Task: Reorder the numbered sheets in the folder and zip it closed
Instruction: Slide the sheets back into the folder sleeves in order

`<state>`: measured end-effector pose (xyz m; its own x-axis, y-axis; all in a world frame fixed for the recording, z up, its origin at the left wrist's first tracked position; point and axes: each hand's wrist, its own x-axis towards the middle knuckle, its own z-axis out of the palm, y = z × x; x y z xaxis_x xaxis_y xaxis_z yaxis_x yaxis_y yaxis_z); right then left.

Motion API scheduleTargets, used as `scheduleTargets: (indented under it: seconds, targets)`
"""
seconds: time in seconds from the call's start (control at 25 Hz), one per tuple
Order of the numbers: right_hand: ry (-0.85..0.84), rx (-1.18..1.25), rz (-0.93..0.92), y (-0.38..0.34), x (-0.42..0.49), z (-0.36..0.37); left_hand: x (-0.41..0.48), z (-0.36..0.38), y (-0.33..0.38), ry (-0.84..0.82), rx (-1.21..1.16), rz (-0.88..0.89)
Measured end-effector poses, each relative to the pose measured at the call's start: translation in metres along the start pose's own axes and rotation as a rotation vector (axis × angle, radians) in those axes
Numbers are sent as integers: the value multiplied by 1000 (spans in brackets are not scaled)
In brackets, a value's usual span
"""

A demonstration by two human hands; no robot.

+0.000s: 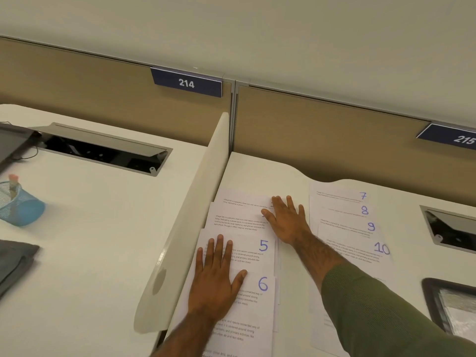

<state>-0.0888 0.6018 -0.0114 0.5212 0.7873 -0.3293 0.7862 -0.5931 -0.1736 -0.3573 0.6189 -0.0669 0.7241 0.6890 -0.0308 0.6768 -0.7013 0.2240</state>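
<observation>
No grasp on either side. Left hand lies flat, fingers straight and spread, palm pressing where sheet 5 overlaps sheet 6; thumb points toward the 6. Right hand is flat too, fingers splayed, on the upper sheets of the same column, covering their nos. Both forearms reach fwd from the near edge, the right in a green sleeve running between the columns.

Sheets lie in two fanned columns on the table: one along its left edge by the divider, the other, the 7-10 column, toward the back right. Dark-rimmed thing at the right edge is prob. the folder; cut off by the frame, zip not visible.

Handling, as a guess: thin paper, light, floppy, slides easily on the smooth top, creases if pinched hard. Best slid together w/ flat palms, then lifted by a long edge, thumb under.
</observation>
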Motion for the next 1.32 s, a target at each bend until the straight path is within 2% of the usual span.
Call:
scheduleTargets:
  seconds: [0.32, 0.48, 0.68, 0.88, 1.0, 1.2, 1.32]
  targets:
    - [77, 185, 47, 3, 16, -7, 0, 0, 1, -9, -2, 2]
    - [98, 128, 73, -5, 17, -12, -1, -1, 1, -17, -6, -1]
    - [139, 75, 195, -18, 31, -20, 0, -1, 2, -14, -5, -9]
    - [81, 123, 257, -24, 49, -27, 1, 1, 0, -15, -11, -18]
    - [103, 131, 297, -27, 48, -29, 1, 1, 0, -17, -8, -9]
    - [169, 52, 236, -30, 40, -16, 1, 1, 1, -22, -8, -8]
    - [166, 267, 235, -26, 43, -20, 0, 0, 1, -22, -5, -2]
